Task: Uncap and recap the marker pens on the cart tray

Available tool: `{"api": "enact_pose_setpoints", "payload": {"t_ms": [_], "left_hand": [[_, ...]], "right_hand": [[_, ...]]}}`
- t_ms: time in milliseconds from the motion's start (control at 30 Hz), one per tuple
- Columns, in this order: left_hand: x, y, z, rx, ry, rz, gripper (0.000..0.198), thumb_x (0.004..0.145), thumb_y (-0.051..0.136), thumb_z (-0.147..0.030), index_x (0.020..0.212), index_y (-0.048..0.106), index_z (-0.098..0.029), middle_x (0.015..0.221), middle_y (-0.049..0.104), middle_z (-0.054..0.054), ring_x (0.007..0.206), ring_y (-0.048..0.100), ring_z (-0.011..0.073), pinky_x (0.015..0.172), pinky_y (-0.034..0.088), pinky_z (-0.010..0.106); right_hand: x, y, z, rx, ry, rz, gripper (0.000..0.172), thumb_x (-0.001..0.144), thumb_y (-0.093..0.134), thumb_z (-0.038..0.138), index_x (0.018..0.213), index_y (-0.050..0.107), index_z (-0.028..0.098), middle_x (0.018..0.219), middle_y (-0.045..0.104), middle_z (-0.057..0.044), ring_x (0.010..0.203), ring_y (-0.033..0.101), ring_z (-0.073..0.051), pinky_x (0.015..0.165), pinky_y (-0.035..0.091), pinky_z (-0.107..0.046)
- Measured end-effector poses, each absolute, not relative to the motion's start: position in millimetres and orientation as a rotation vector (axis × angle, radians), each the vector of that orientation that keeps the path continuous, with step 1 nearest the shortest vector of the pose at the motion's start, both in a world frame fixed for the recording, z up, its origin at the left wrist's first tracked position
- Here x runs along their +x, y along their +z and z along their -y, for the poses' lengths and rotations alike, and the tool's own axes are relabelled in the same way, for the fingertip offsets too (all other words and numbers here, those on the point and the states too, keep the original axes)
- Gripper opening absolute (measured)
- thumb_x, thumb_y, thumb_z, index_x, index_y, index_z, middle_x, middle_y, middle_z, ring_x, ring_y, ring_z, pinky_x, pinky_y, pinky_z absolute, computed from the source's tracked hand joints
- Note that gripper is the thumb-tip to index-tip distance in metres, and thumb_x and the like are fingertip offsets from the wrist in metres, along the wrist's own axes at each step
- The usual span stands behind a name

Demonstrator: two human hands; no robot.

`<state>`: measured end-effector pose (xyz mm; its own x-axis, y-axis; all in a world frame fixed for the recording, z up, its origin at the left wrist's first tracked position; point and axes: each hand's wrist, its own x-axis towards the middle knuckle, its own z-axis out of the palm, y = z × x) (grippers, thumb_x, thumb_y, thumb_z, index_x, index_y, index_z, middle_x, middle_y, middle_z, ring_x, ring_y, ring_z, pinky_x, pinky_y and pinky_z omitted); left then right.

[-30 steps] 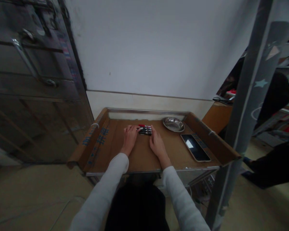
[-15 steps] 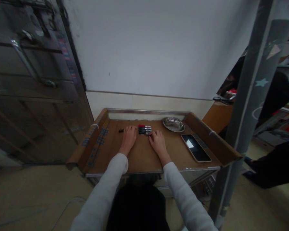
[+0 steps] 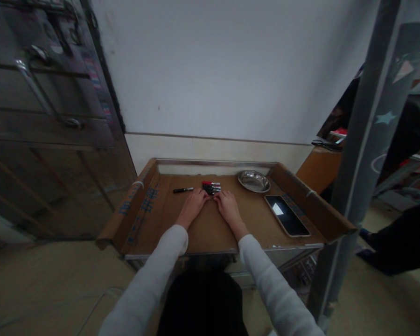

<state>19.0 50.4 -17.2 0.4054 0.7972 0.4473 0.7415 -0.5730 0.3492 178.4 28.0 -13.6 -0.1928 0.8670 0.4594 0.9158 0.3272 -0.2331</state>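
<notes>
A small row of markers lies on the cardboard-lined table, with a red marker at its far side and several black markers nearer. My left hand is closed at the row's near left end, fingertips pinched together. Opposite it, my right hand pinches at the near right end. Between the two sets of fingertips is the nearest marker, mostly hidden by them. A loose black marker lies apart, just beyond my left hand.
A round steel dish sits at the back right of the table. A phone lies on the right side. Folded cardboard forms raised sides. A grey post stands to the right, with a person in dark clothes behind it.
My left hand has moved right, off the loose black marker, to the near side of the row. The loose marker now shows whole. My right hand has shifted slightly left.
</notes>
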Motion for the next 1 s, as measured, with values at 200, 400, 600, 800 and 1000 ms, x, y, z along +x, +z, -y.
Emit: {"api": "enact_pose_setpoints", "payload": {"t_ms": [200,400,600,800,1000], "left_hand": [[20,-13,-47,2.501,0.973,-1.24,0.012,0.089,0.046,-0.02,0.089,0.057,-0.016,0.093,0.061,0.006,0.092,0.056,0.0177,0.085,0.045,0.031],[21,-12,-44,2.626,1.004,-1.213,0.031,0.091,0.042,-0.025,0.12,0.05,-0.018,0.122,0.056,0.008,0.115,0.048,0.0194,0.099,0.036,0.036],[21,-9,-39,2.726,0.817,-1.282,0.029,0.088,0.048,-0.037,0.11,0.058,-0.019,0.108,0.061,0.006,0.106,0.05,0.0213,0.093,0.037,0.038],[22,-11,-40,2.701,0.896,-1.277,0.023,0.09,0.045,-0.034,0.095,0.06,-0.017,0.097,0.063,0.006,0.097,0.055,0.02,0.089,0.041,0.036],[21,-9,-37,2.673,1.012,-1.31,0.02,0.091,0.043,-0.027,0.099,0.058,-0.017,0.099,0.065,0.006,0.096,0.056,0.0184,0.09,0.042,0.033]], "right_hand": [[177,-13,-26,-1.36,-0.013,2.124,0.018,0.09,0.045,0.018,0.09,0.062,0.018,0.093,0.064,-0.006,0.089,0.054,-0.019,0.081,0.04,-0.029],[188,-11,-17,-1.64,-0.138,1.895,0.021,0.091,0.044,0.022,0.095,0.064,0.018,0.094,0.064,-0.008,0.089,0.054,-0.02,0.08,0.037,-0.029],[196,-12,-6,-1.961,-0.301,1.745,0.019,0.089,0.046,0.022,0.093,0.064,0.018,0.09,0.066,-0.01,0.085,0.054,-0.022,0.075,0.033,-0.032],[181,-7,-6,-1.881,-0.313,1.947,0.02,0.09,0.044,0.023,0.094,0.063,0.019,0.09,0.067,-0.01,0.088,0.056,-0.023,0.077,0.034,-0.033],[174,-8,-6,-1.431,-0.002,2.015,0.038,0.089,0.036,0.019,0.126,0.045,0.017,0.108,0.064,-0.011,0.098,0.058,-0.022,0.086,0.042,-0.035]]}}
